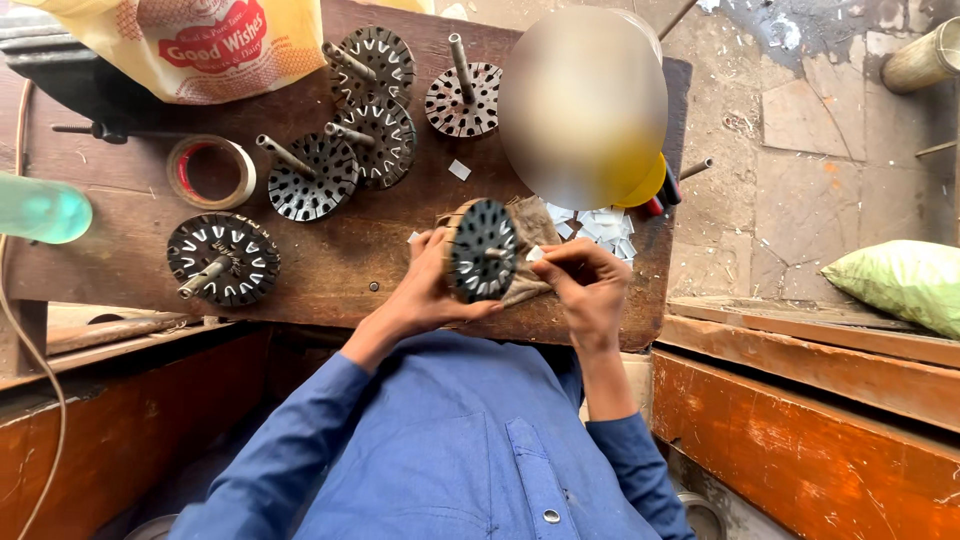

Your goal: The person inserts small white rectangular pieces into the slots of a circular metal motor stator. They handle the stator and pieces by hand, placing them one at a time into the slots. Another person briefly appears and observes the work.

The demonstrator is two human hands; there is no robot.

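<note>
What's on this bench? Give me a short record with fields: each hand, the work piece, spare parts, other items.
Left hand: left hand grips a slotted metal disc, face toward the camera
Right hand: right hand pinches a small white slip at the disc's edge
Under the disc: brown cloth
Spare parts: five similar discs on shafts, one at
Other items: tape roll, pile of white slips, printed bag
Surface: wooden bench

Heads up, that big blurred round patch at 12 o'clock hides part of your surface, and the green bottle at 9 o'clock gets cut off.
</note>
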